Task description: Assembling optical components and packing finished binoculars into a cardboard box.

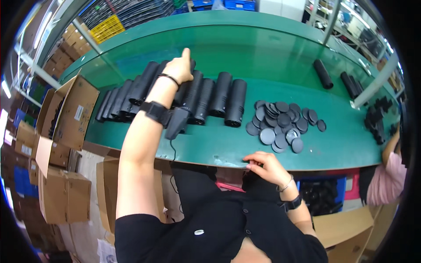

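Note:
My left hand [179, 69] reaches over a row of black ribbed cylinders [206, 98] lying on the green table. Its fingers are wrapped round one dark cylinder [193, 65] in the row, partly hidden by the hand; one digit points away from me. A black wedge-shaped device [177, 122] with a thin cable is at my left wrist, in front of the row. My right hand [265, 166] rests at the table's near edge, thumb and forefinger slightly apart, nothing visible between them. Beyond it lies a loose heap of round black discs [283, 119], some overlapping.
One black cylinder [323, 73] lies apart at the far right, near several others [351, 85]. Black parts [378, 118] are piled by a metal post [378, 82]. An open cardboard box [74, 116] stands left. A person's pink sleeve [388, 184] shows at right, beyond a blue crate [340, 184].

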Demonstrator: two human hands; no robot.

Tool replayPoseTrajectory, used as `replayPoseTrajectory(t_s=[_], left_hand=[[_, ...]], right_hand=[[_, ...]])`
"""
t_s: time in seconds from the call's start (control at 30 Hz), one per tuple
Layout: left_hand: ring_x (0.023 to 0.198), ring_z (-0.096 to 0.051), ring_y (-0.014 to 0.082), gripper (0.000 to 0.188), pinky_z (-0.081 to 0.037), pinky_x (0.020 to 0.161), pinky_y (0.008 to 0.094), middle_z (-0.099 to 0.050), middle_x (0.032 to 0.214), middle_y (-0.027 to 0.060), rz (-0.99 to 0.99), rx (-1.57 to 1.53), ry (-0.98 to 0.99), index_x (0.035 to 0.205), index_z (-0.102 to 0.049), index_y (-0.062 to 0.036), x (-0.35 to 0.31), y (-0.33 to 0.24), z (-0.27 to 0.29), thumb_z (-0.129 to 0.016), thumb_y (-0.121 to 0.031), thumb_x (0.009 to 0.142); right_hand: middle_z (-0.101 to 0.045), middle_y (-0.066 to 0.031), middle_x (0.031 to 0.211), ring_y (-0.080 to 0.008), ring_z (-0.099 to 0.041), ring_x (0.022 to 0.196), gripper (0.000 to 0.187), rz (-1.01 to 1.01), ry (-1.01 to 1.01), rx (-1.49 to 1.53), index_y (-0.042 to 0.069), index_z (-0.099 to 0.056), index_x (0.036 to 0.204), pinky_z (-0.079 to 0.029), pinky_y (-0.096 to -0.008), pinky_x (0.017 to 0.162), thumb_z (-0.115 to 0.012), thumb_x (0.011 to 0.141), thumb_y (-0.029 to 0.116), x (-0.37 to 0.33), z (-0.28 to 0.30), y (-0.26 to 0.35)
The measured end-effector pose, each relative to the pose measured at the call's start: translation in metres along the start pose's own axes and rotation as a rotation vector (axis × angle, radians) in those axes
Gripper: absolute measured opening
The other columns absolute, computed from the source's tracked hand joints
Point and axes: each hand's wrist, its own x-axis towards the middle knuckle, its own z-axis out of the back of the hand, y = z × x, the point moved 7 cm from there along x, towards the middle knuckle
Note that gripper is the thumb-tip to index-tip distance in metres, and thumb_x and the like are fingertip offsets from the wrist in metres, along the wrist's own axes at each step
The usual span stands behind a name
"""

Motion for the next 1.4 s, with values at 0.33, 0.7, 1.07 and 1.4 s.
replayPoseTrajectory(t_s=[0.33, 0.7, 1.07, 1.4], left_hand=[[0.106, -0.056, 0.0184, 0.090, -0.050, 0.087, 0.0314, -0.052, 0.121, 0.0091, -0.420, -1.199, -0.198, 0.136, -0.037, -0.0074, -0.128, -0.056, 0.034, -0.087, -0.006, 0.061], [0.105, -0.054, 0.0134, 0.078, -0.047, 0.090, 0.0295, -0.051, 0.116, 0.0049, -0.302, -1.537, 0.082, 0.137, -0.032, -0.0104, -0.147, -0.087, -0.063, -0.079, -0.006, 0.075], [0.106, -0.055, 0.0148, 0.071, -0.044, 0.095, 0.0303, -0.053, 0.116, 0.0045, -0.400, -1.560, 0.069, 0.130, -0.044, -0.0079, -0.153, -0.092, -0.073, -0.083, -0.014, 0.071], [0.104, -0.055, 0.0132, 0.064, -0.046, 0.090, 0.0291, -0.056, 0.110, 0.0041, -0.423, -1.404, 0.044, 0.126, -0.047, -0.0063, -0.162, -0.111, -0.068, -0.081, -0.012, 0.072]], right_hand=[[-0.056, -0.0121, 0.111, -0.0324, -0.051, 0.103, 0.053, -0.033, -0.389, -0.613, 0.003, -0.058, 0.115, -0.043, -0.0393, 0.089, -0.077, 0.065, 0.006, 0.014, 0.067, 0.001], [-0.053, -0.0141, 0.113, -0.0330, -0.052, 0.104, 0.053, -0.078, -0.296, -0.625, 0.003, -0.058, 0.120, -0.044, -0.0383, 0.090, -0.071, 0.068, 0.004, 0.016, 0.057, -0.015], [-0.054, -0.0096, 0.123, -0.0172, -0.055, 0.100, 0.048, -0.141, -0.393, 0.341, 0.004, -0.048, 0.137, -0.043, -0.0267, 0.084, -0.057, 0.090, 0.010, 0.010, 0.082, -0.045], [-0.045, -0.0242, 0.136, -0.0315, -0.058, 0.111, 0.066, 0.140, -0.043, 1.475, 0.003, -0.021, 0.149, -0.052, -0.0367, 0.087, -0.052, 0.098, 0.030, 0.028, 0.055, -0.019]])
